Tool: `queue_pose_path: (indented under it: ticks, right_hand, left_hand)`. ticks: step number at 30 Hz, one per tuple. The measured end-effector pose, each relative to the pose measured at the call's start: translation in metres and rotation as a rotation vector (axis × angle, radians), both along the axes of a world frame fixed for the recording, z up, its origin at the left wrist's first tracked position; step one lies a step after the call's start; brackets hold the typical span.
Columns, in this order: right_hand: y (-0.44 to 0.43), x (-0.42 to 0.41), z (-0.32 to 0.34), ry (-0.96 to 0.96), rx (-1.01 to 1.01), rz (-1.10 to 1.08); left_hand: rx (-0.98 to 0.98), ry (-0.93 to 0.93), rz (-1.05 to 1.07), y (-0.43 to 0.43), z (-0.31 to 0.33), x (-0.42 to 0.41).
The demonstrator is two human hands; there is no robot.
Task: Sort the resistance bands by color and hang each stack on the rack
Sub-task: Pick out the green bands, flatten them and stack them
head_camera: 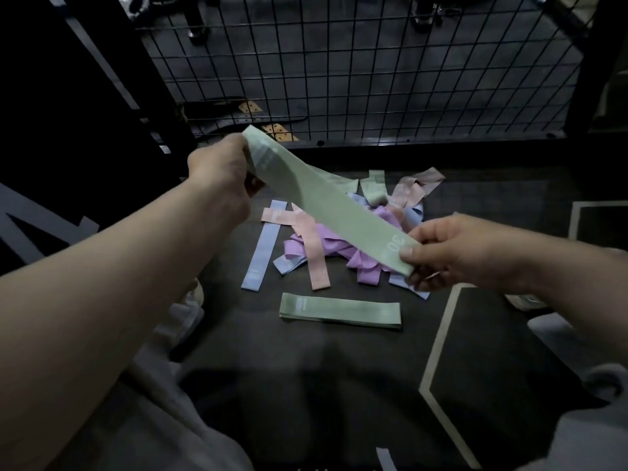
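A green resistance band [323,202] marked "30" is stretched flat in the air between both hands. My left hand [221,175] grips its far end and my right hand [452,253] pinches its near end. Below it on the dark floor lies a mixed pile of bands [326,243] in purple, pink, blue and green. A neat stack of green bands [339,309] lies flat nearer to me. A blue band [261,249] and a pink band [314,256] stick out at the pile's left. The black wire grid rack [339,73] stands upright behind the pile.
Black belts with tan ends [251,112] lie at the foot of the grid. Pale tape lines [438,348] mark the floor on the right. My knees in grey cloth [584,419] frame the bottom of the view. A dark panel [85,96] rises at the left.
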State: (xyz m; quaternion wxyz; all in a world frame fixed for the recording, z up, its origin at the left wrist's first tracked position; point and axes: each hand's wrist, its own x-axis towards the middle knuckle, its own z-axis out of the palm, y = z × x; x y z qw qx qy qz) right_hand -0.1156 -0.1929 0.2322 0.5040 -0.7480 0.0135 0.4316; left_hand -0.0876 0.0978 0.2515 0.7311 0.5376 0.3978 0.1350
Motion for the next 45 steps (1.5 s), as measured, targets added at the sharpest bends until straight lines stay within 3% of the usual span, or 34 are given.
queue_pose_path:
  ticks: [5, 11, 15, 21, 24, 30, 45]
  right_hand:
    - [-0.016, 0.027, -0.03, -0.092, -0.041, -0.408]
    - [-0.016, 0.063, -0.072, -0.158, -0.296, -0.4]
    - [-0.007, 0.052, -0.137, -0.196, -0.463, -0.322]
    - [0.002, 0.034, -0.224, -0.193, -0.571, -0.29]
    - [0.001, 0.021, -0.244, -0.176, -0.587, -0.316]
    - [-0.001, 0.01, -0.265, -0.164, -0.661, -0.223]
    - [-0.002, 0.004, -0.29, -0.086, -0.737, -0.204]
  left_hand:
    - [0.133, 0.154, -0.126, 0.009, -0.046, -0.007]
    - [0.227, 0.356, -0.227, 0.016, -0.101, -0.005]
    - [0.224, 0.566, -0.242, 0.012, -0.178, -0.025]
    - [0.195, 0.729, -0.222, 0.008, -0.257, -0.04]
    - [0.272, 0.803, -0.378, 0.009, -0.28, -0.043]
    - [0.357, 0.842, -0.47, 0.016, -0.316, -0.054]
    - [0.59, 0.919, -0.602, 0.003, -0.32, -0.055]
